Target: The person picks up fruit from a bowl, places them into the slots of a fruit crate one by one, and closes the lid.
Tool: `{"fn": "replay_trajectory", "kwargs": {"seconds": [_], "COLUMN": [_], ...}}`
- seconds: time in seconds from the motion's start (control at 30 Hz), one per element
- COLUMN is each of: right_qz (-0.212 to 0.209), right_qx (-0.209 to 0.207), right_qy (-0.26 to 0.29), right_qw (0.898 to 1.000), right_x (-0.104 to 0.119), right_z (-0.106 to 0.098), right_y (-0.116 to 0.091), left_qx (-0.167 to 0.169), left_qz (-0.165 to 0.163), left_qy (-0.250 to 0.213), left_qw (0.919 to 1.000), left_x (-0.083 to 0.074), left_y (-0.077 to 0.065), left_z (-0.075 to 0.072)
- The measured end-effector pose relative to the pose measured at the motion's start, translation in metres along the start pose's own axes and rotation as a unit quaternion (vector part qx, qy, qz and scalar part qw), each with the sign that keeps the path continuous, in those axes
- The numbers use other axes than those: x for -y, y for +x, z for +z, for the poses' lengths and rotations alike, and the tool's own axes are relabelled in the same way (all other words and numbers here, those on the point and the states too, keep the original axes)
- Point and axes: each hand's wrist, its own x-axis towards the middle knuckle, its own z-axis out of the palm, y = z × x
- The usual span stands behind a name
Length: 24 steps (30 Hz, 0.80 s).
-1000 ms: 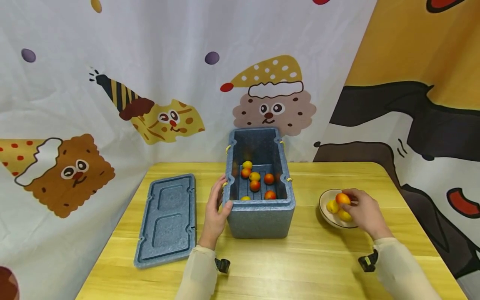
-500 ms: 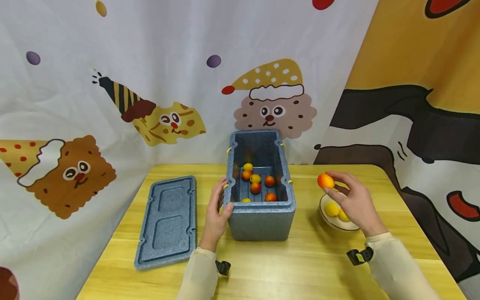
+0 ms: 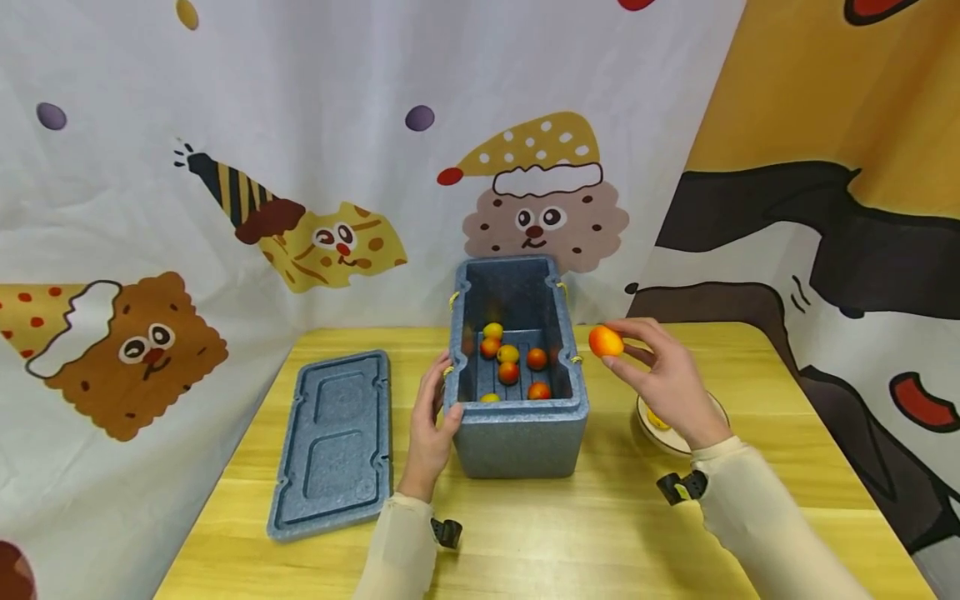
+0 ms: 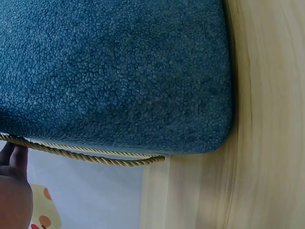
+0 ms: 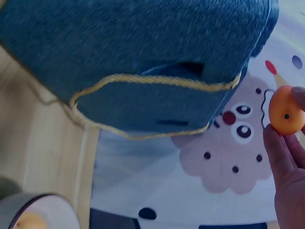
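Note:
In the head view my right hand (image 3: 667, 385) pinches a small orange-red fruit (image 3: 604, 341) in the air, to the right of the foam box. The right wrist view shows a dark spot on the fruit (image 5: 286, 110), held between thumb and fingers. My left hand (image 3: 431, 429) holds the near left corner of the blue-grey foam box (image 3: 517, 446), thumb on the near rim and fingers along the left wall. Inside the uncovered box lie several red, orange and yellow fruits (image 3: 507, 372). A bowl (image 3: 716, 408) with yellow fruit (image 3: 657, 419) sits partly behind my right hand.
The foam lid (image 3: 330, 450) lies flat on the wooden table (image 3: 525, 533), left of the box. Yellow rope loops (image 5: 157, 81) hang on the box's sides. A cartoon-printed cloth (image 3: 360, 83) hangs behind the table.
My right hand has lifted the orange-red fruit from the bowl and carried it left towards the box. My left hand has stayed at the box corner.

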Motion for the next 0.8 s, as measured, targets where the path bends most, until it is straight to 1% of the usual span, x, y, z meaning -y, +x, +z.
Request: {"fn": "replay_trajectory", "kwargs": {"seconds": [0.2,0.43,0.7,0.8], "right_qz": [-0.028,-0.030,-0.019,-0.029], "right_qx": [0.011,0.019,0.034,0.036], "right_qy": [0.022,0.022,0.016,0.014], "right_qw": [0.999,0.999,0.999,0.999], "right_x": [0.008,0.011,0.012,0.012], "right_z": [0.013,0.024,0.027,0.030], "right_y": [0.008,0.014,0.016,0.017], "left_qx": [0.002,0.000,0.000,-0.001], "left_qz": [0.007,0.008,0.006,0.009], "left_qy": [-0.006,-0.003,-0.003,-0.005], "left_qw": [1.0000,1.0000,1.0000,0.9999], "left_x": [0.000,0.001,0.005,0.005], "left_y": [0.001,0.001,-0.001,0.000], "left_z": [0.000,0.000,0.000,0.000]}}
